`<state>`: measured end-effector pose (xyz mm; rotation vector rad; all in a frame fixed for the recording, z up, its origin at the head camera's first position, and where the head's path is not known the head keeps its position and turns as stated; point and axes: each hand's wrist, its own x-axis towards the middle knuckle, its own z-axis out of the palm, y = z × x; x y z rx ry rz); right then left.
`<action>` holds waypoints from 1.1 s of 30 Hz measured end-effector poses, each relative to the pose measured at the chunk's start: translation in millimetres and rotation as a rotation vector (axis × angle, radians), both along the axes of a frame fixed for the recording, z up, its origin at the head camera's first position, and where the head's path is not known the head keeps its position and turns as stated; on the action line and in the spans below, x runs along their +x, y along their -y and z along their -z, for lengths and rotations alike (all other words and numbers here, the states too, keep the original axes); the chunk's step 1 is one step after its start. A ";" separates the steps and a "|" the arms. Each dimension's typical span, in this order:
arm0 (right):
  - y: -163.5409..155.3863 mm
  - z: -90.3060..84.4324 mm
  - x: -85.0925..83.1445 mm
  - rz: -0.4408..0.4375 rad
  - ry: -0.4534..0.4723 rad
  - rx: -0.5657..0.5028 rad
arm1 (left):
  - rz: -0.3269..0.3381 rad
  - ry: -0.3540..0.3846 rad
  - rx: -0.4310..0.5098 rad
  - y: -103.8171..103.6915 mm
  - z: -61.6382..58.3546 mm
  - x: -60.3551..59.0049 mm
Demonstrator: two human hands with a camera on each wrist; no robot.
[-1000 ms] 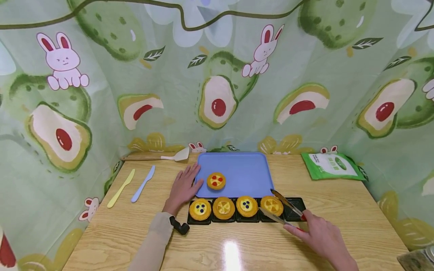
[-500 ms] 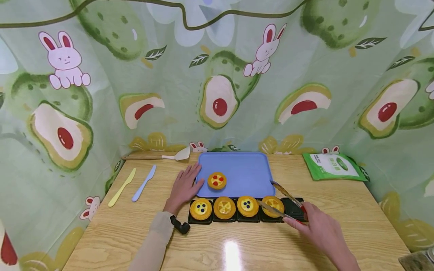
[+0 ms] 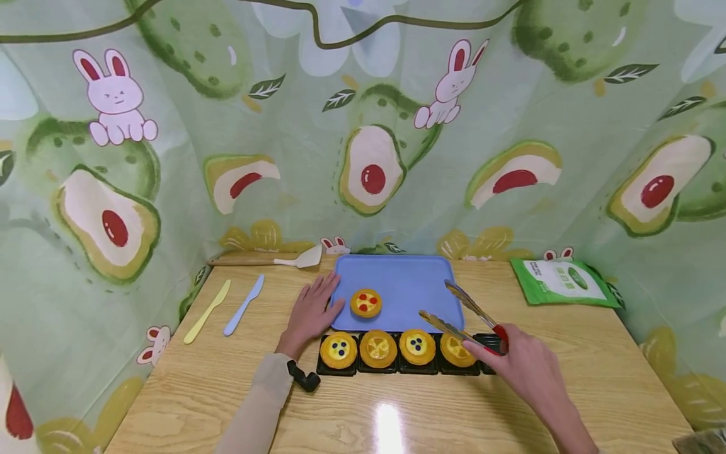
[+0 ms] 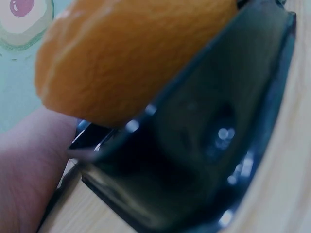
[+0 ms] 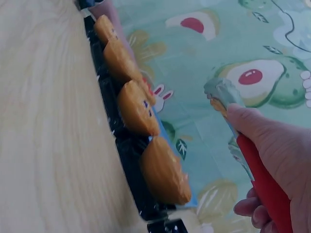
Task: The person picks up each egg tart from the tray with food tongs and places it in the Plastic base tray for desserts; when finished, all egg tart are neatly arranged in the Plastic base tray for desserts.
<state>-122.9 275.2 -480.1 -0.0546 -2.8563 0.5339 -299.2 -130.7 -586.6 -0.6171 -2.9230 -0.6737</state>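
Observation:
My left hand [image 3: 310, 313] lies flat with straight fingers at the left edge of a blue tray [image 3: 408, 284]. On that tray sits one tart with red dots [image 3: 365, 303]. My right hand [image 3: 527, 359] grips metal tongs [image 3: 473, 306] by their red handles [image 5: 257, 174]; the tongs' arms are spread, with nothing between the tips, over the tray's right part. Along the tray's front stands a row of black square holders, with a blueberry tart [image 3: 338, 350], a plain-topped tart [image 3: 378, 349], another blueberry tart [image 3: 418, 347] and a tart partly behind the tongs [image 3: 456, 350].
An end holder [image 3: 489, 343] at the row's right has no tart in it. A yellow knife [image 3: 207, 312] and a blue knife [image 3: 244, 306] lie at the left. Behind them is a wooden-handled spatula [image 3: 266, 259]. A green packet [image 3: 564, 282] lies at the back right.
My right hand has moved forward and slightly left, bringing the tongs from above the rightmost tart to over the tray. My left hand stays at the tray's edge.

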 end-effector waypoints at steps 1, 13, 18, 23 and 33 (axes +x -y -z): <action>1.6 -1.1 -1.6 0.000 -0.013 -0.005 | 0.000 -0.001 0.001 0.0 -0.3 0.0; 21.8 -11.2 -23.0 -0.038 -0.076 0.023 | -0.003 -0.001 0.007 -0.1 -0.7 -0.5; 29.8 -15.0 -31.3 -0.057 -0.061 -0.015 | -0.001 -0.005 0.015 -0.2 -1.2 0.4; 38.2 -16.3 -38.9 -0.087 -0.060 -0.034 | 0.004 -0.017 0.037 0.5 1.0 0.5; 57.6 -21.7 -49.7 -0.140 -0.038 0.034 | 0.002 -0.009 0.029 1.3 -1.8 2.3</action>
